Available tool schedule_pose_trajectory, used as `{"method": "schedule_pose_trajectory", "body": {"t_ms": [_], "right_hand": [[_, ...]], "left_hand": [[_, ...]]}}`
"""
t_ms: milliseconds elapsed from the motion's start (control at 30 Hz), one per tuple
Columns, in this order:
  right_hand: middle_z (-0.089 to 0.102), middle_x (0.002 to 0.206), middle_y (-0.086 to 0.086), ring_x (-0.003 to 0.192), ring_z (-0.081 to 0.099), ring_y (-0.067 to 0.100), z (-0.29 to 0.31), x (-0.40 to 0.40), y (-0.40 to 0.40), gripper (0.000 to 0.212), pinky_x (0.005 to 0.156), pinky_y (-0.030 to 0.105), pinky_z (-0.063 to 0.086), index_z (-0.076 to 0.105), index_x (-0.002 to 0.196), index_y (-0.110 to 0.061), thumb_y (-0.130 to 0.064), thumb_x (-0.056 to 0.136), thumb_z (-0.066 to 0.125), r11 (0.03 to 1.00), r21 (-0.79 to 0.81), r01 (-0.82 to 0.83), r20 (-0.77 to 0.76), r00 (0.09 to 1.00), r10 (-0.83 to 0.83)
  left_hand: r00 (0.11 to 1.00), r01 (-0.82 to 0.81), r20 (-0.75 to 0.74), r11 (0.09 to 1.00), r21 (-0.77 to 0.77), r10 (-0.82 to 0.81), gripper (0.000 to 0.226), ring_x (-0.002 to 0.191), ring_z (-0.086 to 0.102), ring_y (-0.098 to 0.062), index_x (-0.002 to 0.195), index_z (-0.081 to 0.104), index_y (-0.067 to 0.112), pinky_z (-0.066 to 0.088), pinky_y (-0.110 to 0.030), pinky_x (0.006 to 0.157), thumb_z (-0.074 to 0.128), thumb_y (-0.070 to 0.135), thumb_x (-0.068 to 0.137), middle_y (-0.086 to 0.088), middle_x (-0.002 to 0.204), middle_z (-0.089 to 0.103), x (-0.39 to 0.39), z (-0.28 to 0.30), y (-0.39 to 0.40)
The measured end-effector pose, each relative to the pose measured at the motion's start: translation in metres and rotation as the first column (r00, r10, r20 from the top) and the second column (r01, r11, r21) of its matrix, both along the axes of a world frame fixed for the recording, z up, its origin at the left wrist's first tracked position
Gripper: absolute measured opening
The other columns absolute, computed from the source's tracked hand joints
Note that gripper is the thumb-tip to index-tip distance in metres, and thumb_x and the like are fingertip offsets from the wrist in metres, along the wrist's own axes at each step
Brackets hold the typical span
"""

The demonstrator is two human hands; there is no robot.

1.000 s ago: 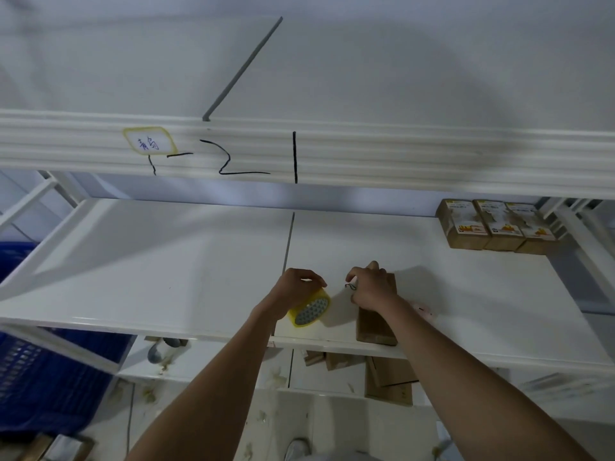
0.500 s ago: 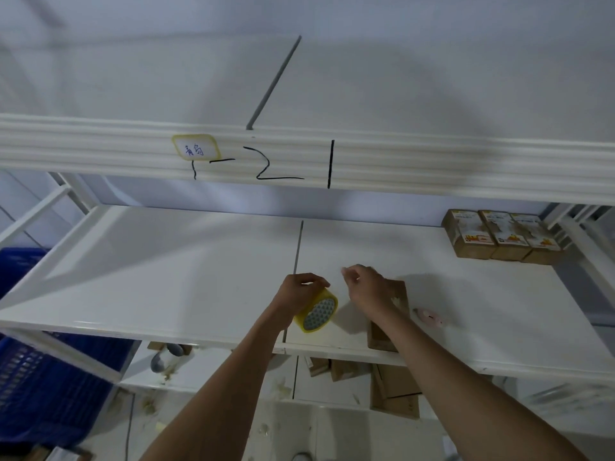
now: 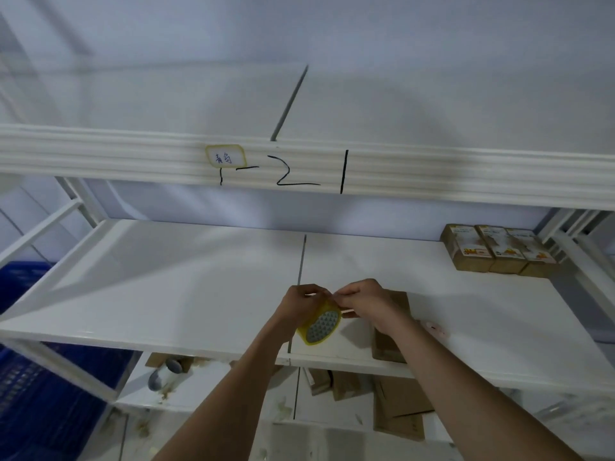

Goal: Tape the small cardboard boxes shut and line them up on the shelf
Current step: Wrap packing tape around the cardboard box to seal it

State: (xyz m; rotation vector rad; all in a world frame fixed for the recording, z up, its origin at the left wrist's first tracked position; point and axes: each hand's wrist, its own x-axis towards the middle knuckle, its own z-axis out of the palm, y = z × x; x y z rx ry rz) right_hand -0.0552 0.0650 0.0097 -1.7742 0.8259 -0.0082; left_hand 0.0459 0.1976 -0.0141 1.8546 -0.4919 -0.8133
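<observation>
We are gripping the yellow tape roll [image 3: 320, 324] in our left hand [image 3: 301, 302] while our right hand [image 3: 364, 299] is pinching its edge, above the shelf's [image 3: 166, 294] front edge; the beam reads "1-2".

Matt brown cardboard box [image 3: 389, 344], smooth white shelf [image 3: 166, 294]

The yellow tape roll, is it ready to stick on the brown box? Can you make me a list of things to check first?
1. Left hand holds the tape roll: ok.
2. Right hand fingers at the roll's edge, where a tape end would be: ok.
3. Tape end pulled free: cannot tell, too small.
4. Brown box lies on the shelf under the right wrist, within reach: ok.
5. Box flaps closed: cannot tell, hand covers it.
6. Space beside the three boxes lined up at the back right: ok.
</observation>
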Motion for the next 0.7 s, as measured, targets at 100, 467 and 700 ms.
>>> {"method": "schedule_pose_trajectory", "body": {"t_ms": [100, 467, 700], "right_hand": [[0.075, 0.096, 0.009, 0.09, 0.071, 0.021, 0.008, -0.002, 0.0, 0.016, 0.085, 0.033, 0.061, 0.078, 0.099, -0.005, -0.011, 0.085, 0.079, 0.993, -0.117, -0.017, -0.041, 0.999, 0.013], [0.075, 0.099, 0.003, 0.084, 0.065, 0.014, 0.021, -0.023, 0.014, 0.01, 0.064, 0.02, 0.052, 0.081, 0.095, -0.01, -0.016, 0.087, 0.077, 0.929, -0.299, -0.219, -0.116, 0.974, 0.192], [0.077, 0.089, 0.01, 0.076, 0.069, 0.013, -0.001, -0.029, 0.034, 0.008, 0.067, 0.02, 0.053, 0.081, 0.088, -0.004, -0.011, 0.084, 0.08, 0.897, -0.398, -0.194, -0.138, 0.979, 0.151]], "left_hand": [[1.0, 0.007, 0.03, 1.0, 0.008, -0.008, 0.025, 0.098, 0.065, -0.024, 0.104, 0.076, 0.019, 0.056, -0.036, 0.083, 0.052, 0.022, 0.102, -0.007, 0.111, 0.069, -0.009, 0.007, 0.005], [0.99, 0.07, -0.126, 0.997, 0.041, -0.065, 0.048, 0.111, 0.066, -0.028, 0.142, 0.053, 0.015, 0.055, -0.044, 0.096, 0.064, 0.016, 0.096, -0.013, 0.126, 0.065, -0.054, 0.007, 0.046], [0.962, -0.092, -0.258, 0.996, 0.018, 0.093, 0.041, 0.092, 0.069, -0.026, 0.136, 0.058, 0.013, 0.059, -0.042, 0.082, 0.064, 0.01, 0.096, -0.02, 0.115, 0.069, -0.079, -0.005, 0.056]]}}
